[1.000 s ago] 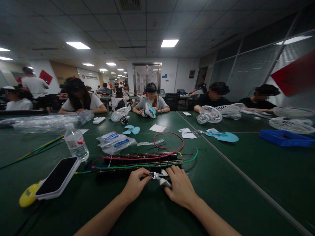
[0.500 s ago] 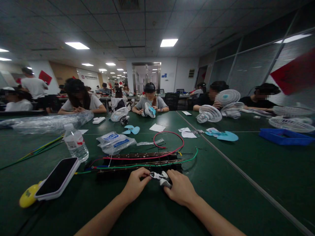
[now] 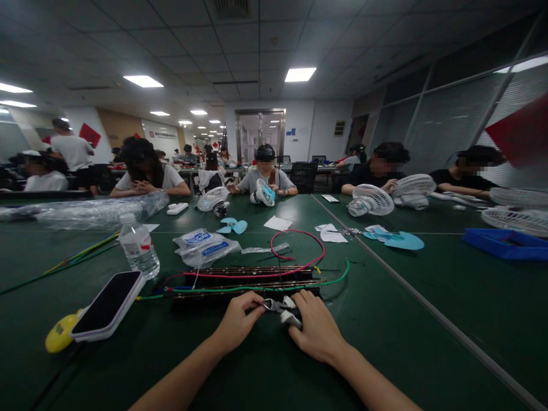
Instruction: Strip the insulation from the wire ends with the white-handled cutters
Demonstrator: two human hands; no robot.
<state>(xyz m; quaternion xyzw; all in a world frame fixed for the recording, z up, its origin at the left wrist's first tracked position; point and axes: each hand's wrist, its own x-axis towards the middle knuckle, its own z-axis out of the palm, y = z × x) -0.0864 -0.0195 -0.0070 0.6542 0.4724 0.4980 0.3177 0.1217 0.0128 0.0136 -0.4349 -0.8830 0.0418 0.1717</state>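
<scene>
Head view: closest in, the left hand (image 3: 237, 321) and right hand (image 3: 315, 330) meet on the dark green counter (image 3: 385, 342). The right hand is curled around the small white-handled metal cutters (image 3: 280, 308), gripping their handles. The left hand's fingertips are pinched together at the cutters' nose, though what they pinch is too small to tell. Just beyond lies a long black board (image 3: 201, 299) carrying a green wire (image 3: 257, 288) and a looping red wire (image 3: 240, 275). To the left, a black-screened phone in a white case (image 3: 107, 302) rests on a yellow oval object (image 3: 57, 338), near a clear plastic water bottle (image 3: 139, 248). Farther off, seated people handle white table fans (image 3: 370, 200).
</scene>
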